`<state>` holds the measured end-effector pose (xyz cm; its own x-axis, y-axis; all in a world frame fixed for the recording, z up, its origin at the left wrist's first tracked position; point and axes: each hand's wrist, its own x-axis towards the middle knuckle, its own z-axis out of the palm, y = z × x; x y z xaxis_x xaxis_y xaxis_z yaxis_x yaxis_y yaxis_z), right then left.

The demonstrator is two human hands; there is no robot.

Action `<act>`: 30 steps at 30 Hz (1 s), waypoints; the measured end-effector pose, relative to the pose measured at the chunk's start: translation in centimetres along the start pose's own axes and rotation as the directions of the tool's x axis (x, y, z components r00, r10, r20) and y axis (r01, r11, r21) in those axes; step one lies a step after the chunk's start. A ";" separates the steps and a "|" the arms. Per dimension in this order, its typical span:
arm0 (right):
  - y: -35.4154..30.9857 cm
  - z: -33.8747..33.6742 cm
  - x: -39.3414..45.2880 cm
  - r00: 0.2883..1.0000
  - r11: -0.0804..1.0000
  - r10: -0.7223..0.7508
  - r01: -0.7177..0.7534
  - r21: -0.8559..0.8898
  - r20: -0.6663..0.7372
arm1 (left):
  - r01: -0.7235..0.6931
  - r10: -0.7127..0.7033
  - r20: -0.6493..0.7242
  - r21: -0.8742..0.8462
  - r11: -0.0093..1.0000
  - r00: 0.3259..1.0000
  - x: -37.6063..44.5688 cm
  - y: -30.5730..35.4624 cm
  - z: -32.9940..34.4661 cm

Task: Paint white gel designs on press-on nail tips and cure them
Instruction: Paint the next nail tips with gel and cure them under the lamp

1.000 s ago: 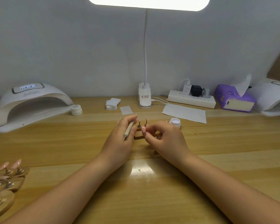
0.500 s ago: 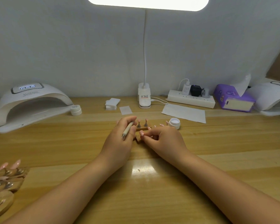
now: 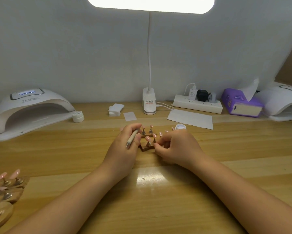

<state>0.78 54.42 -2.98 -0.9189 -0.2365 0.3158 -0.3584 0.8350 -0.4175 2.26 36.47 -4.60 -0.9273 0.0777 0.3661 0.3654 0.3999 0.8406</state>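
My left hand grips a pale nail brush, its tip pointing down toward my wrist. Between my hands sits a small wooden stand holding pink nail tips on metal pegs. My right hand has its fingers curled at the stand's right end, pinching it or a peg; the contact is partly hidden. An open jar of white gel stands just beyond my right hand. A white curing lamp sits at the far left.
More stands with pink tips lie at the left front edge. A closed white jar, wipes, a desk lamp base, a paper sheet, a power strip, a tissue pack and a second lamp line the back.
The wooden stand has been pulled a little nearer to me, and more of its pink tips show between my hands. My left hand still holds the brush in place.
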 end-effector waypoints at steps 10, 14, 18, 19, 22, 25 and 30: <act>-0.7 1.3 0.1 0.995 0.998 0.028 -0.032 -0.045 -0.091 | -0.006 0.006 -0.002 0.013 1.000 1.000 0.0 -0.2 0.1; -0.8 1.8 0.3 0.991 0.996 0.064 -0.071 -0.059 -0.117 | -0.005 0.006 -0.007 0.018 1.000 1.000 0.1 -0.3 0.2; -1.0 2.0 0.3 0.991 0.993 0.058 -0.069 -0.093 -0.117 | -0.008 0.008 -0.017 0.015 1.000 1.000 0.1 -0.3 0.2; -1.0 1.8 0.3 0.993 0.993 0.046 -0.057 -0.101 -0.104 | -0.010 0.010 -0.018 0.014 1.000 1.000 0.1 -0.3 0.2; -0.7 0.6 0.2 1.000 0.991 -0.016 0.013 -0.130 -0.020 | -0.004 0.004 -0.020 0.004 1.000 1.000 0.1 -0.4 0.1; -0.7 -1.2 0.7 0.999 0.955 -0.038 0.045 -0.293 0.031 | 0.007 -0.007 -0.026 -0.010 1.000 1.000 0.1 -0.5 -0.1; 1.6 -3.8 1.8 0.966 0.901 0.229 -0.163 -0.402 0.120 | -0.008 0.008 -0.019 0.010 1.000 1.000 -0.1 -0.3 -0.3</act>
<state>-0.82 57.19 0.18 -0.9894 -0.0973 0.1074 -0.1066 0.9907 -0.0850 2.24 36.09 -4.82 -0.9226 0.0636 0.3806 0.3721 0.4082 0.8336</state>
